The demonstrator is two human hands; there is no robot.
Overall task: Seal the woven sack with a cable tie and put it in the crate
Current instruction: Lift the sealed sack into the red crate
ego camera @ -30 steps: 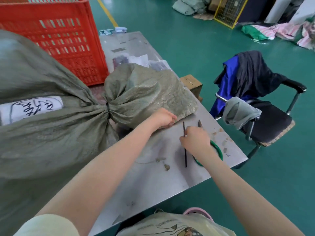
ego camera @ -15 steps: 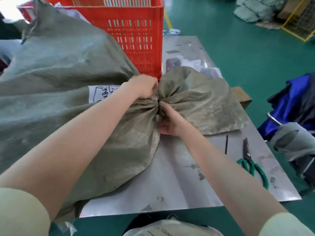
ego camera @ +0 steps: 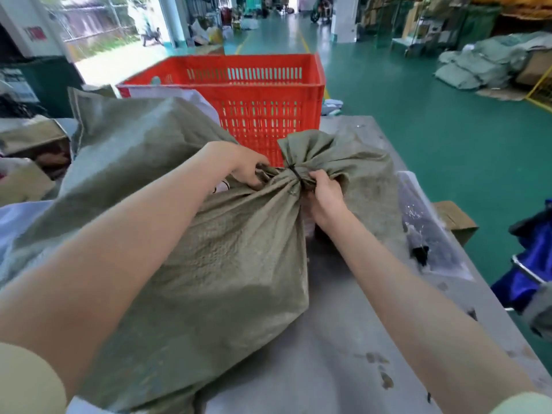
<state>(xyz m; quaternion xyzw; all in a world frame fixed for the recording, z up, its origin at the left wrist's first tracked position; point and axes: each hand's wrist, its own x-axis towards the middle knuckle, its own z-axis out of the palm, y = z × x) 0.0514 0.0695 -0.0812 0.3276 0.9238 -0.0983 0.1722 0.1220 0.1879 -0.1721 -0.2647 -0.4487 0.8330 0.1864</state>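
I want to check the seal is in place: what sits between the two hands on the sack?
In the head view, the black cable tie cinches the sack neck between the left hand and the right hand, which grip the fabric on either side.

woven sack (ego camera: 227, 264) on table (ego camera: 343, 354), both hands gripping its neck beside black cable tie (ego camera: 295, 174), red crate (ego camera: 257, 94) behind

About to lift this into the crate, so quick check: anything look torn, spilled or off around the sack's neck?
Nothing stands out. The black cable tie cinches the woven sack at its gathered neck, both hands grip the cloth beside it, and no tear or spill shows. The red crate stands upright behind.
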